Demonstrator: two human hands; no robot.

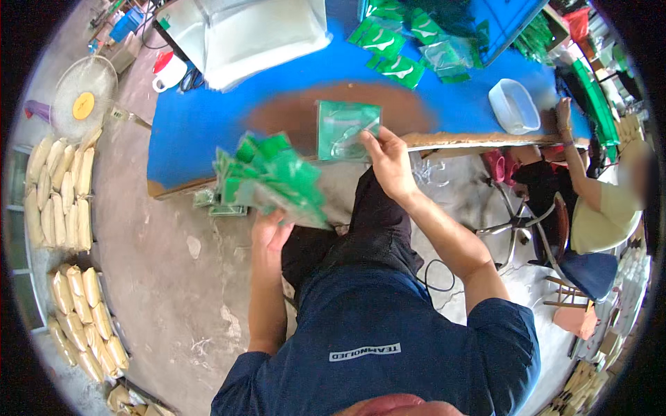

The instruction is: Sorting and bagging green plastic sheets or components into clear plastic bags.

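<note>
My left hand is closed on the lower end of a fanned bunch of green packets in clear plastic, somewhat blurred. The bunch is over my lap, beside the table's front edge. Between thumb and fingers, my right hand pinches one flat, square green packet in a clear sleeve. That packet is upright against the brown worn patch of the blue table. More green packets lie loosely on the table's far side.
A pile of clear plastic sheets or bags covers the far left of the table. A white tub stands at the right. A red-and-white mug and a fan are at the left. Another person sits at the right.
</note>
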